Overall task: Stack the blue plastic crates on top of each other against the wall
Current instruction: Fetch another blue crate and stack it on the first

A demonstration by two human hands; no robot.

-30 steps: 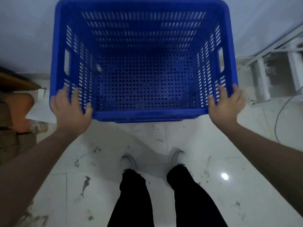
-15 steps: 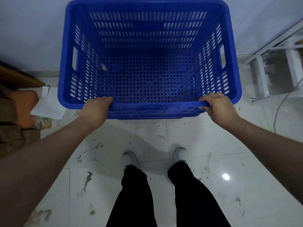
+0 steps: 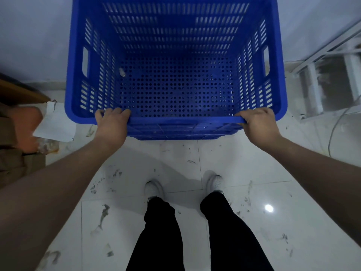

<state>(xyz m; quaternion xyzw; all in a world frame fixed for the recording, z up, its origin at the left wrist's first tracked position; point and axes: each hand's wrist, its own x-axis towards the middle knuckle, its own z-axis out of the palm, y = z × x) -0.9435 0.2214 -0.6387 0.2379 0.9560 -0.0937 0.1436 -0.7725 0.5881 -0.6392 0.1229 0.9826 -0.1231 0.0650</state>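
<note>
A large blue plastic crate [image 3: 175, 90] with slotted walls and a perforated bottom stands in front of me, its far side at the white wall [image 3: 35, 36]. Under its near rim I see the ribbed edge of something blue [image 3: 175, 132]; whether it is a second crate below, I cannot tell. My left hand [image 3: 111, 122] grips the near rim towards its left corner. My right hand [image 3: 257, 122] grips the same rim towards its right corner. The crate holds only a small scrap near its left wall.
White tiled floor [image 3: 234, 163] with dirt marks lies under my feet [image 3: 154, 188]. At the left are a brown box, an orange object [image 3: 25, 126] and white paper [image 3: 56, 124]. A white metal frame [image 3: 332, 75] and a cable [image 3: 332, 133] are at the right.
My hands left the crate's side walls and took hold of its near rim. Since half a second ago they have closed more firmly on it; the crate sits slightly further forward.
</note>
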